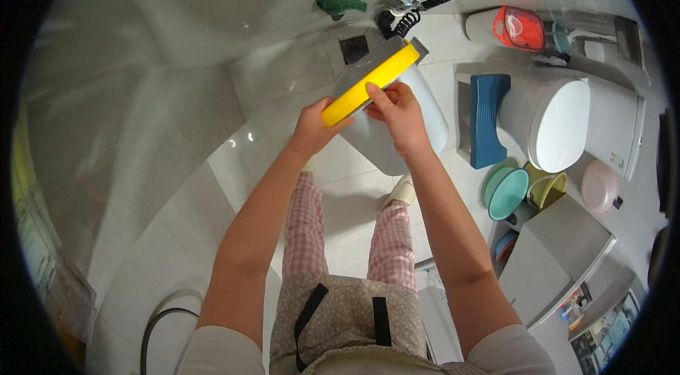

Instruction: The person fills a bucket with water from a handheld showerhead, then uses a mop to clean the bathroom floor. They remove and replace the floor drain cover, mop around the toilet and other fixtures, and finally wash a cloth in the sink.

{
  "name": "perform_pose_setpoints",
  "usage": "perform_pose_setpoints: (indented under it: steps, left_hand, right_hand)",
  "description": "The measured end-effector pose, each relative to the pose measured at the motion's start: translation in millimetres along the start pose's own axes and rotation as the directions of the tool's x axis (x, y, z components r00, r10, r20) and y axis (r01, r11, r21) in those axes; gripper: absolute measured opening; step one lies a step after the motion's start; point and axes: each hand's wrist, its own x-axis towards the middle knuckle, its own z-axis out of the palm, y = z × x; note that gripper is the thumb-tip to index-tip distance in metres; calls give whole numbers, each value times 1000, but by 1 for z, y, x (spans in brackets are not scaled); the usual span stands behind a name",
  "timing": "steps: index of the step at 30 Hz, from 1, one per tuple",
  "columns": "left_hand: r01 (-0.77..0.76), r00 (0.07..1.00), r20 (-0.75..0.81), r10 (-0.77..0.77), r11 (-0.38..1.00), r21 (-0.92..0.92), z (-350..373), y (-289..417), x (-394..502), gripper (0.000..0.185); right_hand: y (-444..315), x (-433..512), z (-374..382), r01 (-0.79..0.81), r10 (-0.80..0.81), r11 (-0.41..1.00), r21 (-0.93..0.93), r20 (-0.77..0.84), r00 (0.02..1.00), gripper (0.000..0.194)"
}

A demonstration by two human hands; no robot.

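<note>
A long yellow plastic strip-like tool (370, 84), with grey comb-like teeth or bristles at its upper right end, is held slantwise in front of me. My left hand (317, 126) grips its lower left end. With thumb and bent fingers, my right hand (396, 112) holds its lower side near the middle. Beneath both hands lies a large pale grey translucent panel or mat (425, 104), partly hidden by the hands and the tool; its exact kind is unclear.
A floor drain (354, 50) and a tap with a coiled black hose (406, 23) are ahead. To the right stand a blue footstool (486, 121), a white toilet (559, 125), basins (508, 194) and a grey cabinet (542, 263). A grey hose (151, 330) lies at lower left.
</note>
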Motion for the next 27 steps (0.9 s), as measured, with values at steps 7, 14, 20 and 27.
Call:
perform_pose_setpoints:
  steps: [7, 14, 20, 27]
  left_hand:
    - [46, 993, -102, -61, 989, -137, 1, -17, -12, 37]
    - [120, 986, -93, -137, 979, -167, 9, -18, -19, 34]
    - [34, 997, 71, -37, 998, 47, 43, -5, -51, 31]
    - [-256, 946, 270, 182, 927, 273, 142, 20, -106, 40]
  right_hand:
    - [10, 7, 20, 172, -179, 976, -135, -42, 983, 44]
    - [20, 8, 19, 199, -207, 954, -222, -11, 978, 41]
    - [34, -49, -23, 51, -50, 999, 5, -33, 998, 56]
    - [99, -101, -123, -270, 292, 956, 112, -350, 890, 67]
